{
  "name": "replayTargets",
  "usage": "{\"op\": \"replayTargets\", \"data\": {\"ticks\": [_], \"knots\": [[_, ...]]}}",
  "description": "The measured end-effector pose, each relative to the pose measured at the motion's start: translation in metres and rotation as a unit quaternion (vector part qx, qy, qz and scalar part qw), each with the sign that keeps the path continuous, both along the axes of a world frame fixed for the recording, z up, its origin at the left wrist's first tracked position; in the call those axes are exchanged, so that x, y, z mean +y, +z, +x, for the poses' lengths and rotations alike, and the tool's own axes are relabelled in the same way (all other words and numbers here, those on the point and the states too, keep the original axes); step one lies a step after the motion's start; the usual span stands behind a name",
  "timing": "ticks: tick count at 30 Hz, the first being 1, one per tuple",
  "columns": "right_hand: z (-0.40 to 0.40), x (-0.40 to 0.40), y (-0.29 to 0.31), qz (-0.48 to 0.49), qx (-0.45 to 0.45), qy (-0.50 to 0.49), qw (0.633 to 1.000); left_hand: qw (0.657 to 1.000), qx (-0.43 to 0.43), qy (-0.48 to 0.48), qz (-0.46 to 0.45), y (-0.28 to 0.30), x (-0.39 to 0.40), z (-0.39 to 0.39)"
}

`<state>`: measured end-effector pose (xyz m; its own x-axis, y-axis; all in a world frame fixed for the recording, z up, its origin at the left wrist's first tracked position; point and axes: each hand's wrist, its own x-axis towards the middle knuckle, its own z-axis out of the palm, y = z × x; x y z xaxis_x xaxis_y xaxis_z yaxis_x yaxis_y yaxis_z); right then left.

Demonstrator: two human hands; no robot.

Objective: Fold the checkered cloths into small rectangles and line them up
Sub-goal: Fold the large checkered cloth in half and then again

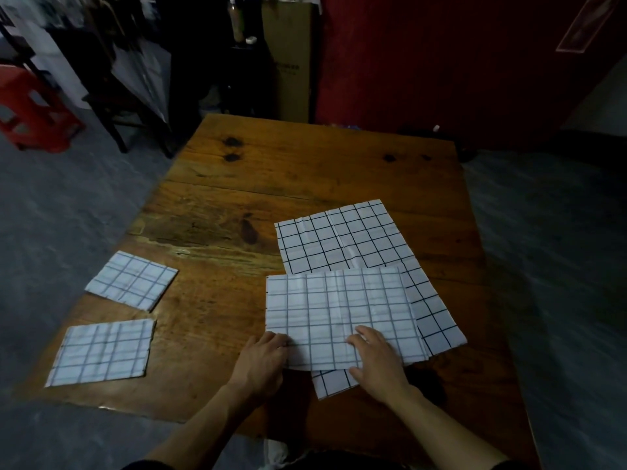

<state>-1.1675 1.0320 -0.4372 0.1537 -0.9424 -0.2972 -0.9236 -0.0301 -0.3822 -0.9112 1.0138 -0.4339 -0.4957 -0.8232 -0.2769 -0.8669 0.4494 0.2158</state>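
A half-folded checkered cloth (339,310) lies near the front of the wooden table (305,171), on top of a larger unfolded checkered cloth (346,239) that reaches behind and to its right. My left hand (263,361) holds the folded cloth's near left edge, fingers at the hem. My right hand (376,361) lies on its near edge with fingers bent over the fabric. Two small folded checkered rectangles sit at the left: one farther back (132,279), one nearer (101,352).
A red plastic stool (34,106) and a dark chair (115,106) stand on the floor at the left. A cardboard box (288,56) and a red panel (441,62) rise behind the table's far edge.
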Motion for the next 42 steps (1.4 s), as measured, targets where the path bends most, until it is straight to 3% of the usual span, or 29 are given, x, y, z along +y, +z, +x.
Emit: {"op": "replayTargets", "data": {"ticks": [6,14,20,28,38,42], "knots": [[0.001,-0.005,0.009,0.008,-0.025,0.023,0.999,0.995,0.064,0.048,-0.067,0.013,-0.003,-0.004],[0.028,-0.03,0.056,-0.105,-0.056,0.072,0.99,0.968,0.196,0.032,-0.157,0.073,-0.025,-0.042],[0.023,-0.039,0.097,-0.19,-0.068,0.036,0.979,0.95,0.27,-0.018,-0.153,0.122,-0.038,-0.053],[-0.028,-0.015,0.156,-0.23,-0.172,-0.058,0.956,0.977,0.184,-0.003,-0.105,0.11,-0.082,-0.01],[-0.086,0.023,0.176,-0.285,-0.147,-0.154,0.935,0.918,0.388,0.004,-0.083,0.153,-0.058,-0.051],[-0.104,0.039,0.197,-0.288,-0.23,-0.141,0.919,0.905,0.415,0.014,-0.092,0.193,-0.026,-0.062]]}}
